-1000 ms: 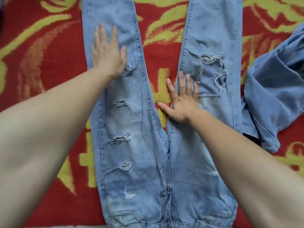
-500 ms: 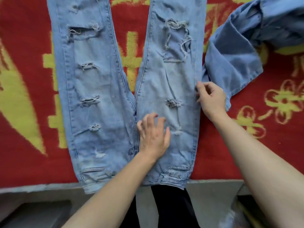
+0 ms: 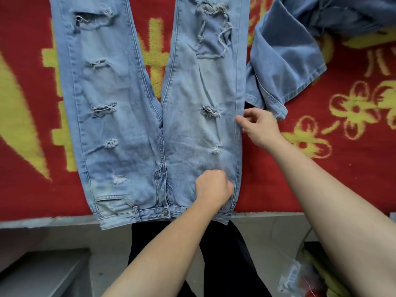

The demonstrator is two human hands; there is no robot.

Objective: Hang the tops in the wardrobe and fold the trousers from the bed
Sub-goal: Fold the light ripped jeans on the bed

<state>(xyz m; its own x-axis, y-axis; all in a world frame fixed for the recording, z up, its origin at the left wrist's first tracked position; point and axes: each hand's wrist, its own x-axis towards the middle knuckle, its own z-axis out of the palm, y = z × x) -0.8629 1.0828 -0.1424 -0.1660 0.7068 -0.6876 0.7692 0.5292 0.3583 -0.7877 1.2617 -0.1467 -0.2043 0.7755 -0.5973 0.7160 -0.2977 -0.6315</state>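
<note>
Light blue ripped jeans (image 3: 120, 125) lie flat, front up, on the red and yellow bed cover (image 3: 342, 157), with the waistband at the bed's near edge and the legs running away from me. My left hand (image 3: 213, 187) sits on the right hip just above the waistband, its fingers curled into the denim. At thigh height, my right hand (image 3: 260, 127) pinches the outer seam of the right leg between thumb and fingers. A darker blue denim garment (image 3: 285, 65) lies crumpled just right of the jeans.
The bed's near edge (image 3: 53, 220) crosses the view below the waistband. Below it are grey floor, my dark trousers (image 3: 220, 254), a grey step (image 3: 42, 273) at lower left and a plastic bag (image 3: 300, 279) at lower right.
My view dropped toward the waistband. The left hand moved from the crotch to the right hip and curled its fingers. The right hand stays pinched on the outer seam.
</note>
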